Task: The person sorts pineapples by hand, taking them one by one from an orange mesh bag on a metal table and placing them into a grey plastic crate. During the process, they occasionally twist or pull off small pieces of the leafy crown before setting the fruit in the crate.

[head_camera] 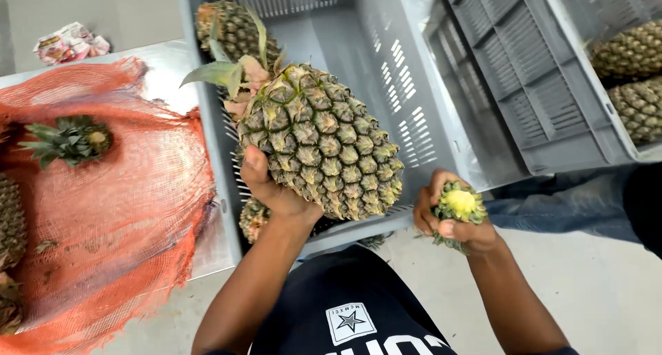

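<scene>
The left hand [272, 189] grips a pineapple [321, 141] above the grey crate [420, 86]. The right hand [452, 220], just outside the crate, is clenched around a detached crown [458, 204].

Left hand [272, 189] cradles large green-brown scaly pineapple [321, 140] over grey slatted plastic crate [386, 65]; right hand [452, 220] grips severed leafy pineapple crown [458, 204]; orange mesh sack [110, 210] on surface.

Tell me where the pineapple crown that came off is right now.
In the head view, the detached crown is clutched in the right hand, lower right of centre, just right of the pineapple that the left hand holds over the grey crate.

Bright, even light; sharp, wide-angle.
</scene>
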